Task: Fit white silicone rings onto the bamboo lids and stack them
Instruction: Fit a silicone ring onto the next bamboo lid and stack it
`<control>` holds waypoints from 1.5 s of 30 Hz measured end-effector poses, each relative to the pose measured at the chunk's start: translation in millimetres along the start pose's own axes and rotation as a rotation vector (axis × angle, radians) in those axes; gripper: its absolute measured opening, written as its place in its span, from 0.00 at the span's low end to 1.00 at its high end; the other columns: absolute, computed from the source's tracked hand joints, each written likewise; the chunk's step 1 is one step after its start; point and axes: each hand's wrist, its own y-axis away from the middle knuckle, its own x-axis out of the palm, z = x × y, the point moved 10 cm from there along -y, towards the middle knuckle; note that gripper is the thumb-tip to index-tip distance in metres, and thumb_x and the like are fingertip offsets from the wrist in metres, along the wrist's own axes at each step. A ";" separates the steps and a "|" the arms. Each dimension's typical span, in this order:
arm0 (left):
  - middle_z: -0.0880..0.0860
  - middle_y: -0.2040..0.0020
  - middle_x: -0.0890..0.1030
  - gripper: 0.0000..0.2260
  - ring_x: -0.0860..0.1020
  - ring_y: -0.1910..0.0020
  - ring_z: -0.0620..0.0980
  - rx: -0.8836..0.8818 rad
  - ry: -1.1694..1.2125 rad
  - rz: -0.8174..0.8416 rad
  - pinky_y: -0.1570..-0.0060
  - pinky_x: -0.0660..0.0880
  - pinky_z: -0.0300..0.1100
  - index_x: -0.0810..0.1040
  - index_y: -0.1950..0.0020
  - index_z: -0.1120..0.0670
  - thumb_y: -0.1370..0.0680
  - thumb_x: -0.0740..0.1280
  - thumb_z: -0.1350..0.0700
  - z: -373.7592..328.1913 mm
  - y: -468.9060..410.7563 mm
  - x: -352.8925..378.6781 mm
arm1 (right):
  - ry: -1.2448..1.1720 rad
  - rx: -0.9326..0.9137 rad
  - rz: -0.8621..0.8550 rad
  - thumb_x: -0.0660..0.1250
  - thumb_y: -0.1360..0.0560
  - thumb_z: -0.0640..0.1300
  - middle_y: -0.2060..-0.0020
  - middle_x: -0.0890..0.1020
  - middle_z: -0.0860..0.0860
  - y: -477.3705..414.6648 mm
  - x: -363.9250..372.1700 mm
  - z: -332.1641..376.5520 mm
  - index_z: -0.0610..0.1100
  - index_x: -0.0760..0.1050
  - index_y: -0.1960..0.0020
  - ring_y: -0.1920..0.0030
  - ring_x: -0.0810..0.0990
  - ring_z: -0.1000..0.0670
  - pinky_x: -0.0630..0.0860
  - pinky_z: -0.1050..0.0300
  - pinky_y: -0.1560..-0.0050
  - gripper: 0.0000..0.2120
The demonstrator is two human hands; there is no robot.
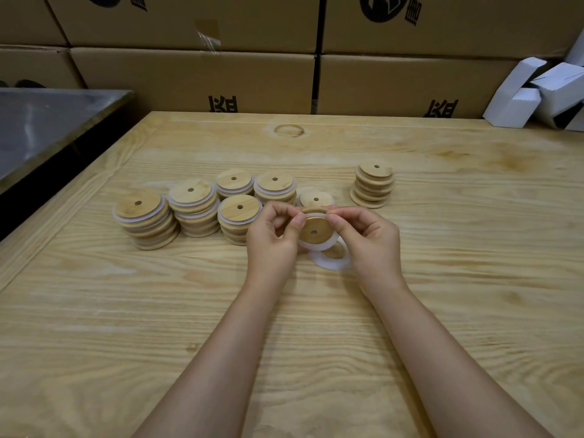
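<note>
Both hands, left hand (274,230) and right hand (368,237), pinch a round bamboo lid with a centre hole (314,230), white silicone ring (317,245) half on. Another flat white ring (328,259) lies just below on the pale wooden table (458,279), and ringed lid stacks (192,210) stand at far left.

The lid (317,223) I hold is tan bamboo, its ring (329,244) white; brown cartons (189,77) bear black print; table (142,311) pale, wavy-grained.
</note>
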 end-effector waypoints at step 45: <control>0.52 0.55 0.83 0.08 0.83 0.59 0.47 -0.085 -0.049 0.209 0.64 0.81 0.44 0.78 0.47 0.52 0.24 0.67 0.62 16.6 -0.1 21.6 | 0.087 -0.043 -0.013 0.68 0.26 0.34 0.64 0.81 0.55 0.7 0.8 6.4 0.46 0.78 0.60 0.63 0.78 0.60 0.74 0.67 0.59 0.08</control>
